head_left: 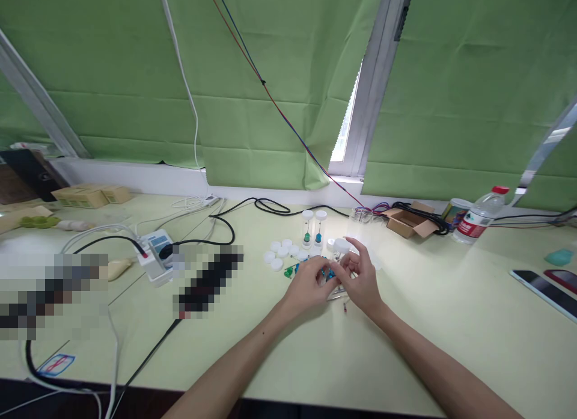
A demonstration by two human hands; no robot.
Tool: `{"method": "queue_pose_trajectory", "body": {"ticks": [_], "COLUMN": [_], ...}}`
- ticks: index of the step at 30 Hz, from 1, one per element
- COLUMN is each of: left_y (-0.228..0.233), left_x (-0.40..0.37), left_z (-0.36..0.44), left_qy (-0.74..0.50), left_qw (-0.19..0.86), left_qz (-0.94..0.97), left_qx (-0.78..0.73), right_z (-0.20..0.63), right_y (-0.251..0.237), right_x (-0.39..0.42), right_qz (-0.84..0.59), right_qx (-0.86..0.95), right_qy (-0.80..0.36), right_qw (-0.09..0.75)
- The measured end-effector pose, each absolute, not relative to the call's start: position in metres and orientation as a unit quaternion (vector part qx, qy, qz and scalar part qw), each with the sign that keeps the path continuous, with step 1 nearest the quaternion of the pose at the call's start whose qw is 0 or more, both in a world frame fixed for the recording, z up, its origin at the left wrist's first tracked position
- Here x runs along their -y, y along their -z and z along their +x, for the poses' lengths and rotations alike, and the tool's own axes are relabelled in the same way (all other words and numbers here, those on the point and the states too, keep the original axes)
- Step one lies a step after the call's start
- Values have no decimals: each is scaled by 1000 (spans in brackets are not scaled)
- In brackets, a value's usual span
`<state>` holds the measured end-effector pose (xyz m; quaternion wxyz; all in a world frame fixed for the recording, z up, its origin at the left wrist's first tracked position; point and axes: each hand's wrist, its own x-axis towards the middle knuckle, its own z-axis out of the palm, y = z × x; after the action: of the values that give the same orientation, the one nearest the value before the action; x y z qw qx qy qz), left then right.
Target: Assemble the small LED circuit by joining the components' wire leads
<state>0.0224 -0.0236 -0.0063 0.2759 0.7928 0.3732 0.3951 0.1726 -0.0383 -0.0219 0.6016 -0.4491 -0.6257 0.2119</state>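
Both hands (333, 281) pinch small blue parts (329, 273) together.

My pale yellow-green flat surface (406, 347) carries white round plastic caps (282, 252) and two clear tubes (314, 228), one holding green, one blue. Small blue and green beads (293, 270) lie near my grip. Plain green fabric blinds (279, 94) hang behind.
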Motion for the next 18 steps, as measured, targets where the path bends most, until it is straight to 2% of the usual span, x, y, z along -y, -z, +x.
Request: {"method": "queue_pose_trajectory", "body": {"ticks": [7,12,18], "left_y": [6,7,7], "left_x": [1,-6,-4], "left_z": [7,3,8], "left_qy": [-491,-530,-512], "left_qw": [303,348,522], "left_qz": [681,629,566], "left_qx": [-452,-449,-380], "right_z": [170,170,170], "right_y": [21,24,27], "right_x": [39,36,34], "right_qz": [-464,-467,-461], "right_qx": [619,639,679], "right_qy": [-208,-199,-203], "right_qw": [599,577,534]}}
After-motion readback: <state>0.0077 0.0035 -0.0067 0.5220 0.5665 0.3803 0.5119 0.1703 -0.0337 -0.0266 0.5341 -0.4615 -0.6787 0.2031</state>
